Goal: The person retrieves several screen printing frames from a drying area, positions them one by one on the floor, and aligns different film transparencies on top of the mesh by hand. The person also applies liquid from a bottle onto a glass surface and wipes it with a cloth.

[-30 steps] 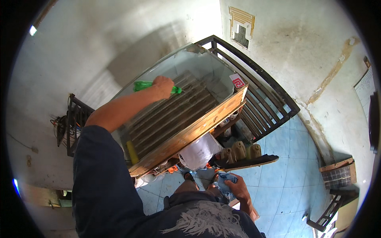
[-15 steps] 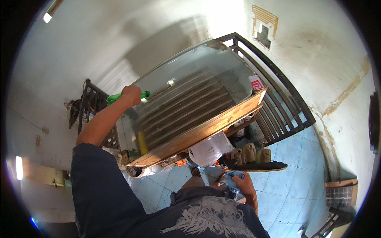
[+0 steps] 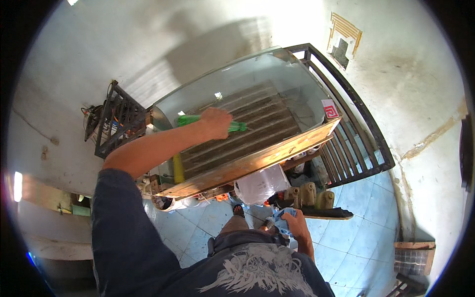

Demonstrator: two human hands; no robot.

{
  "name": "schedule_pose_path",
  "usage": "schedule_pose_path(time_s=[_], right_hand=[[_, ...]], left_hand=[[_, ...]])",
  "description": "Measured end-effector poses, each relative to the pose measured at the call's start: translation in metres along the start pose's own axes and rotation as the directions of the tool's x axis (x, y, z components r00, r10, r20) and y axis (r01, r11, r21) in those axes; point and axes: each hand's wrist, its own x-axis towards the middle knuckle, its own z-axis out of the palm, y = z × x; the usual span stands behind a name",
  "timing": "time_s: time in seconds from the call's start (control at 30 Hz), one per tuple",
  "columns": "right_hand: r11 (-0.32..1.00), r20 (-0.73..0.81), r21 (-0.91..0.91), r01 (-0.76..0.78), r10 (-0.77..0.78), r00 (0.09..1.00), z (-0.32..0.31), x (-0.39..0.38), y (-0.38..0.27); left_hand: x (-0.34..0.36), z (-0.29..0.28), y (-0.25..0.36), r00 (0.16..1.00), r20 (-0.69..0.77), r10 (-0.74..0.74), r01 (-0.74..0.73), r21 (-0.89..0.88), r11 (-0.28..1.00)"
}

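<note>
My left hand (image 3: 216,123) is wrapped round a green plastic bottle (image 3: 188,120), held tilted on its side with its narrow end to the right. It is above a glass-topped display case (image 3: 292,74) with a wooden front rail (image 3: 257,161); dark slats show through the pane. Low at my right side, my right hand (image 3: 298,225) grips a crumpled blue cloth (image 3: 282,221), apart from the case. A yellow, tube-like thing (image 3: 178,168) shows near the case's left end; I cannot tell whether it is on or beneath the glass.
A pink-and-white card (image 3: 330,109) sits at the case's right corner. Behind it runs a dark slatted frame (image 3: 368,133). Below the rail are a white container (image 3: 262,185) and several tan jugs (image 3: 308,194). A dark metal rack (image 3: 118,119) with wires stands left, on blue floor tiles (image 3: 361,213).
My left hand has moved right and slightly down across the glass with the green bottle. My right hand keeps the blue cloth, shifted a little left. The view has shifted slightly.
</note>
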Motion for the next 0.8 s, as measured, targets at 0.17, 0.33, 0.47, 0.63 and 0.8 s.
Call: schedule_pose_path(time_s=[0.17,0.33,0.47,0.63,0.8], right_hand=[[0.993,-0.196,0.117,-0.007,0.030,0.980,-0.014,-0.030,0.006],[0.971,-0.217,0.234,0.045,0.007,0.976,-0.050,-0.049,0.062],[0.925,-0.257,0.378,-0.029,0.135,0.957,-0.057,-0.059,0.084],[0.920,-0.279,0.377,-0.103,0.219,0.935,-0.050,-0.067,0.059],[0.954,-0.244,0.299,-0.025,0.101,0.964,-0.060,-0.053,0.078]], left_hand=[[0.079,-0.043,0.051,0.985,-0.152,0.084,-0.072,0.082,0.994],[0.161,-0.078,0.051,0.967,-0.254,0.023,0.006,0.114,0.993],[0.185,-0.112,0.078,0.961,-0.274,0.040,-0.025,0.056,0.998],[0.215,-0.122,0.090,0.951,-0.309,-0.033,0.066,0.098,0.993],[0.242,-0.117,0.024,0.894,-0.354,-0.273,0.317,0.071,0.946]])
